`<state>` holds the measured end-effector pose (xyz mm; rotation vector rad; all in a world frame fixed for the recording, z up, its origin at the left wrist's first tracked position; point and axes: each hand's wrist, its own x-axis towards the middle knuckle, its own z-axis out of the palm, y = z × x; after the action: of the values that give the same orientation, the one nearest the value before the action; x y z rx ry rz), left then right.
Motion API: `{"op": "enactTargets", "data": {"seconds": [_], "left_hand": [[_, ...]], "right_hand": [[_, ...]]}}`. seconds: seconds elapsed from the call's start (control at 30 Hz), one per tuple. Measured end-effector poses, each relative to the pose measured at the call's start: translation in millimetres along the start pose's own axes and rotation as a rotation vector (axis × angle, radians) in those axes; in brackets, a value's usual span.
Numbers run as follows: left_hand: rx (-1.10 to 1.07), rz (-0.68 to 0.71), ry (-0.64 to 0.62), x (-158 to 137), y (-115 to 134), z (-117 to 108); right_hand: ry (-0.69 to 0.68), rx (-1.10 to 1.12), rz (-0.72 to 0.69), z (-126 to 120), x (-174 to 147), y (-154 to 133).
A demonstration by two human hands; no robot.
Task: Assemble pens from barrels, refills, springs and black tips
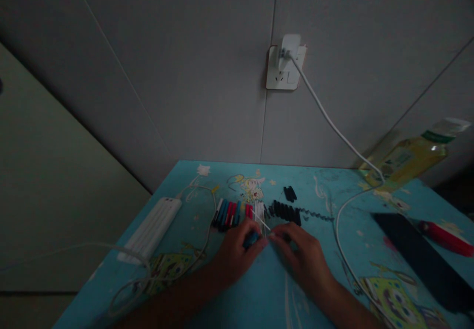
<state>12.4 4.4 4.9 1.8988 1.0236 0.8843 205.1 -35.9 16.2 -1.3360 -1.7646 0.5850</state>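
Observation:
My left hand (235, 247) is closed around a short dark blue tube (251, 240) that looks like a pen barrel. Close beside it, my right hand (304, 252) is pinched, its fingertips at the end of a thin white stick (261, 220) resembling a pen refill. The fingertips of both hands nearly meet. Just beyond them lies a row of blue, red and white pen barrels (226, 214). Several thin white sticks (259, 209) lie to its right, followed by a row of short black cylinders (287, 212). Small dark pieces (314, 214) trail off rightward.
A white power strip (151, 227) with cables lies left. A charger (291, 47) in the wall socket trails a white cable (338, 220) across the cartoon-print table (322, 284). At right are a bottle of yellow liquid (414, 158), a black flat strip (422, 257) and a red-handled object (446, 237).

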Motion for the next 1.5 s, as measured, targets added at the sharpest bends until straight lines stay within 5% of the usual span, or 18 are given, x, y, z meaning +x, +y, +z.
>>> {"op": "enactTargets", "data": {"seconds": [0.3, 0.67, 0.83, 1.07, 1.2, 1.37, 1.5], "left_hand": [[-0.001, 0.057, -0.176, -1, 7, 0], [-0.037, -0.001, -0.18, 0, 8, 2], [-0.1, -0.029, -0.182, 1, 9, 0], [0.008, 0.038, -0.178, -3, 6, 0], [0.038, 0.09, -0.18, -7, 10, 0], [-0.044, 0.122, -0.257, -5, 15, -2], [-0.021, 0.11, -0.202, -4, 12, -1]], "right_hand": [[-0.009, 0.055, -0.053, -2, -1, -6], [-0.061, -0.013, -0.202, 0, -2, 3], [-0.019, 0.077, -0.09, -1, -1, 0], [0.07, 0.517, 0.318, -3, 2, -11], [0.038, 0.648, 0.319, -1, 0, -12], [0.013, 0.634, 0.242, 2, -1, -15], [0.006, 0.579, 0.167, 2, -1, -15]]}}
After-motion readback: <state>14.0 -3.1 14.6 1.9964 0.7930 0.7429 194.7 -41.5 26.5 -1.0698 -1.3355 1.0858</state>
